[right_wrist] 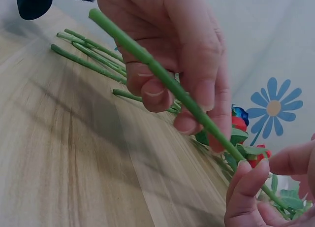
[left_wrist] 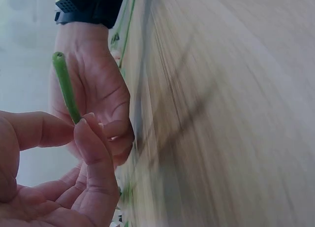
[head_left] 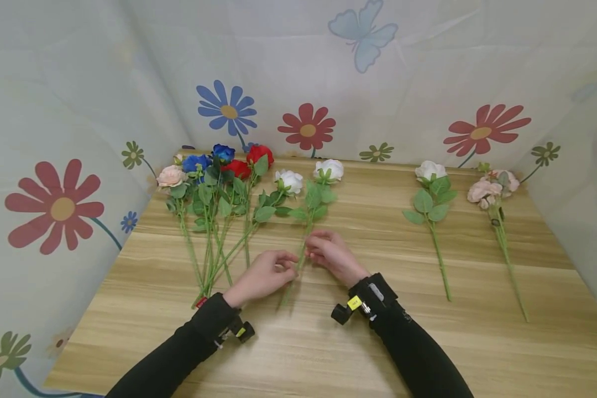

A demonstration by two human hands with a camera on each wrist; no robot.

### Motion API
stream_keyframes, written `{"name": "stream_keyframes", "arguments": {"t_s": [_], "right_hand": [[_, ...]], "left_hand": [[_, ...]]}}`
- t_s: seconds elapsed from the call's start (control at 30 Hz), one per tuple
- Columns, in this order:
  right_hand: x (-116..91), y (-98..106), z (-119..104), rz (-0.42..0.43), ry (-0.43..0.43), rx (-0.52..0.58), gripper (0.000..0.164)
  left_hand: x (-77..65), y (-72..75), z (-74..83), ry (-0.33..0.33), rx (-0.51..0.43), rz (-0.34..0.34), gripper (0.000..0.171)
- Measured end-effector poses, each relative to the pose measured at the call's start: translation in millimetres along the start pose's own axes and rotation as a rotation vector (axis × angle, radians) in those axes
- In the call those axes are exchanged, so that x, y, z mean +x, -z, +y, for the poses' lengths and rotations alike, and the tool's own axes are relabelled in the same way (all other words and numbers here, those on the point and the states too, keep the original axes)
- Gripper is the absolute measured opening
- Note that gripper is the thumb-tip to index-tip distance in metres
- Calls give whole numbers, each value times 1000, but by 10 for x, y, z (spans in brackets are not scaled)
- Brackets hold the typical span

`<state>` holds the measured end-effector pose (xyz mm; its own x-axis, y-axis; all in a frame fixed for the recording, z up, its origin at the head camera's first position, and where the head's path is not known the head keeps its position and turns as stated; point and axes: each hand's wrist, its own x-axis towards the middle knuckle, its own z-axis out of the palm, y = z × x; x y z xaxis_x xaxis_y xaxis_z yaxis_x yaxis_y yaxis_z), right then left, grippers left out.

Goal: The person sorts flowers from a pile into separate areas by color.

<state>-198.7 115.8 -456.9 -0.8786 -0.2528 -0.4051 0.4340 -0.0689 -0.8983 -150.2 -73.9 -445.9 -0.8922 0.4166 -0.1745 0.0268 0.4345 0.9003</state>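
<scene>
A white rose (head_left: 329, 170) with green leaves lies slanted in the middle, its bare stem (right_wrist: 167, 79) running toward me between my hands. The left hand (head_left: 268, 272) has thumb and fingertips around the lower stem, with the cut end (left_wrist: 59, 55) sticking out beyond them. A little further up, my right hand (head_left: 332, 255) pinches the same stem between thumb and finger; both grips show in the right wrist view. Another white rose (head_left: 289, 181) lies just left, nearest the left hand's side. Black bands circle both wrists.
At left, pink (head_left: 171, 177), blue (head_left: 223, 153) and red (head_left: 260, 155) flowers lie with crossing stems. A white rose (head_left: 430, 170) and pale pink flowers (head_left: 485, 192) lie at right on the wooden table (head_left: 328, 359). A printed curtain (head_left: 403, 110) encloses the back and sides.
</scene>
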Motion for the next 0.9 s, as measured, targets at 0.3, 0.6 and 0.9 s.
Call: {"name": "stream_keyframes", "arguments": {"t_s": [0.3,0.6,0.9], "right_hand": [[-8,42,13,-32,17,-34,38],[-64,191,53,15,85,-133,41],[-132,517,1,48,191,-292,34]], "left_hand": [[28,-42,30,-37,-43,-26,37],[23,-38,57,-74,119,59,35],[18,-13,30,-118,334,164,39]]}}
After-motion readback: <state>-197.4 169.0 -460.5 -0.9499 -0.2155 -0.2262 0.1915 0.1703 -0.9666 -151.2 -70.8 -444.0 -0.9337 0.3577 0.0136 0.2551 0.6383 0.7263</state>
